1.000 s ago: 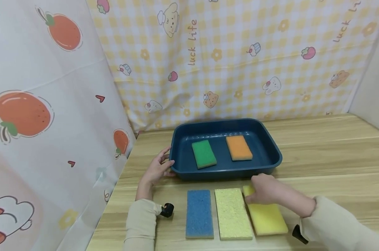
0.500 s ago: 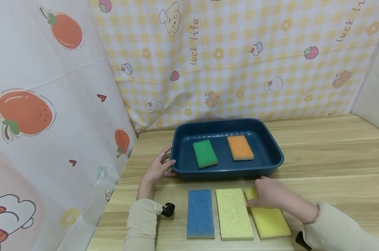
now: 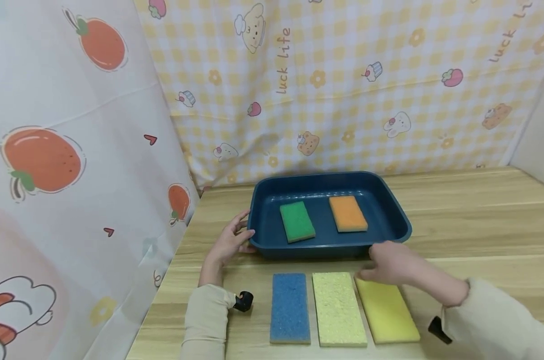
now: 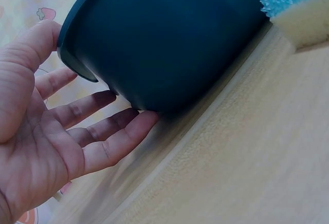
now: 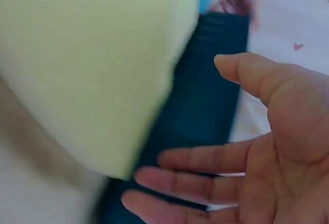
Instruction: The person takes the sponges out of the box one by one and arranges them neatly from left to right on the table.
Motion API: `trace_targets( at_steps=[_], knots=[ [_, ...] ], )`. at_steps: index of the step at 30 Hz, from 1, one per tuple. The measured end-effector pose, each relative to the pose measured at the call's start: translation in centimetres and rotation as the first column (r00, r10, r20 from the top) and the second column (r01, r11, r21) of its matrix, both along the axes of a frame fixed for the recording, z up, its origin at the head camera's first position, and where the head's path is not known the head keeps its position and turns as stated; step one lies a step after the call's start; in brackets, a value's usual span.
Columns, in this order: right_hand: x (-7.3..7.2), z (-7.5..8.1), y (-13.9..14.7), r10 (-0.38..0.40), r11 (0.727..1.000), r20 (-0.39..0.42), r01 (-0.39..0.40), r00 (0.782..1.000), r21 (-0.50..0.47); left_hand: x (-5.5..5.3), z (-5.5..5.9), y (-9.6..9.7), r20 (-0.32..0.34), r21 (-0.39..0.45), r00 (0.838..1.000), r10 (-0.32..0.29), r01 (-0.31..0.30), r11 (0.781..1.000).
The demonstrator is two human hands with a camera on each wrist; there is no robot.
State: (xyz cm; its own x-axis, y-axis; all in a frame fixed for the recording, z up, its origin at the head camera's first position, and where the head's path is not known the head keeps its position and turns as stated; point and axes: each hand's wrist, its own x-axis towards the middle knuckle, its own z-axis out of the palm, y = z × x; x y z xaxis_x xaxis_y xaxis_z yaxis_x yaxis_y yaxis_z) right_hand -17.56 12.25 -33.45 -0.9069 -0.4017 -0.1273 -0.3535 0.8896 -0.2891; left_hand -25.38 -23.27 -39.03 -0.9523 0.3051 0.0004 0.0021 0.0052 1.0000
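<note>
The right wrist view alone shows your right hand [image 5: 277,157] spread, holding nothing, beside the flat, bright-yellow sponge [image 3: 389,312]; your left hand [image 3: 228,243] grips the tray [image 3: 317,253].

The left sleeve [image 3: 205,317] and right sleeve [image 3: 497,320] are beige; a stubby black block [image 3: 243,301] juts from the former, a black bar [image 3: 439,330] from the latter. Left hand [image 3: 228,244] and right hand [image 3: 392,263] are bare.

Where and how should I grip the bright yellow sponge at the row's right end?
Probably best with the right hand, from above: pinch the bright yellow sponge across its middle, thumb on left long edge, fingers on right. It lies flat, with a narrow gap to the pale yellow sponge on its left and no sponge on its right.
</note>
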Motion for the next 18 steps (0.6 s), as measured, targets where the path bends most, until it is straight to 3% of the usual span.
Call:
trace_targets(
  at_steps=[5, 9, 13, 18],
  knots=[
    [-1.9, 3.7, -0.5, 0.048, 0.999, -0.014, -0.048, 0.999, 0.008, -0.2, -0.3, -0.3, -0.045, 0.007, 0.999, -0.012, 0.012, 1.0],
    [-4.9, 6.0, -1.3, 0.049, 0.998, -0.008, -0.049, 0.999, 0.034, 0.0, -0.3, -0.5, -0.103, 0.025, 0.994, -0.038, 0.04, 0.999],
    [-8.8, 6.7, -1.6, -0.048, 0.998, 0.077, 0.043, 0.996, 0.055, 0.4, 0.0, -0.4, -0.076, 0.006, 0.997, -0.025, 0.025, 1.0],
    [-12.8, 6.5, -1.3, -0.205, 0.979, 0.169, 0.199, 0.964, 0.051, 0.5, 0.2, 0.1, -0.013, -0.018, 1.0, 0.007, -0.007, 1.0]
  ],
)
